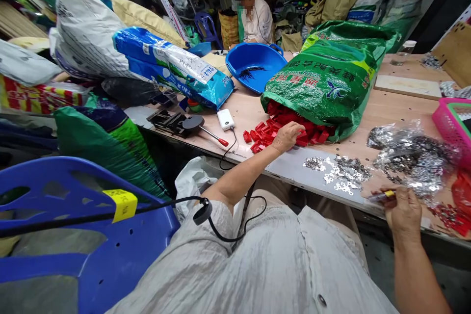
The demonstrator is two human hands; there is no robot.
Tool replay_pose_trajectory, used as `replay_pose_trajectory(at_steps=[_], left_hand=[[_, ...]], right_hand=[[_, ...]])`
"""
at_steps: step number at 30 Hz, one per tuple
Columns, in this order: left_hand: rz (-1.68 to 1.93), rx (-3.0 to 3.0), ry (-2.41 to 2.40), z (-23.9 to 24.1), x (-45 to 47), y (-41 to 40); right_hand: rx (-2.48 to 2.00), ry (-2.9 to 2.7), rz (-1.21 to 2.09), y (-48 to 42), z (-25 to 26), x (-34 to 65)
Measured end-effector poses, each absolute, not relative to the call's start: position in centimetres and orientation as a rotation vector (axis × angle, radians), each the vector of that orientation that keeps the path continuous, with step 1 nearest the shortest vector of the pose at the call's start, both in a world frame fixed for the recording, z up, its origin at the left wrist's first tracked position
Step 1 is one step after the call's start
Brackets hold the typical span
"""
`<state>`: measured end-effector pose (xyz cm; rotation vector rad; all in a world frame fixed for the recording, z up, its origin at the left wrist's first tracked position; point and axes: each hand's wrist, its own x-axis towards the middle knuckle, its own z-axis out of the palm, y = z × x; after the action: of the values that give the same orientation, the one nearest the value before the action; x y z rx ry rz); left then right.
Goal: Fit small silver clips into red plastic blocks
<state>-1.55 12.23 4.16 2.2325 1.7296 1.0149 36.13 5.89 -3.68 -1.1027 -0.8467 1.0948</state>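
Head view: mid-frame, the left hand (290,137) curls over red clips (262,137) spilling from a green sack (331,78), hold unclear; lower right, the right hand (404,212) pinches a yellow-tipped tool (382,196); singling one clip seems wisest.

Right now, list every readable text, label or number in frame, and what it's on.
"YUAN XING", roughly: small Latin line on the green woven plastic sack; the rest is blurred.
Large red Chinese characters on the same sack: too creased and blurred to read.
Handwriting on the blue and white plastic bag: unreadable.
Yellow paper tag above the blue plastic chair: marks too faint.
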Motion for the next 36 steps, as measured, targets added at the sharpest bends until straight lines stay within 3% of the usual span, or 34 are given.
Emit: replay_pose_trajectory(at_steps=[7, 14, 22, 28, 36], left_hand=[[1.588, 1.309, 1.348, 4.1, -1.0, 10.4], [1.452, 0.471, 0.877, 5.0, -0.7, 5.1], [1.352, 0.274, 0.849, 3.9, 0.4, 0.5], [1.304, 0.146, 0.800, 3.3, 1.4, -0.9], [1.257, 0.060, 0.760, 3.0, 1.5, -1.3]], right_hand=[[-1.017, -0.828, 1.182, 5.7, -2.2, 35.8], [-1.266, -1.153, 1.189, 4.7, -0.1, 34.0], [-1.379, -2.277, 0.548, 4.6, 1.3, 30.2], [-1.402, -2.500, 0.206, 6.7, 1.1, 28.0], [-1.408, -2.684, 0.125, 8.2, 1.4, 26.1]])
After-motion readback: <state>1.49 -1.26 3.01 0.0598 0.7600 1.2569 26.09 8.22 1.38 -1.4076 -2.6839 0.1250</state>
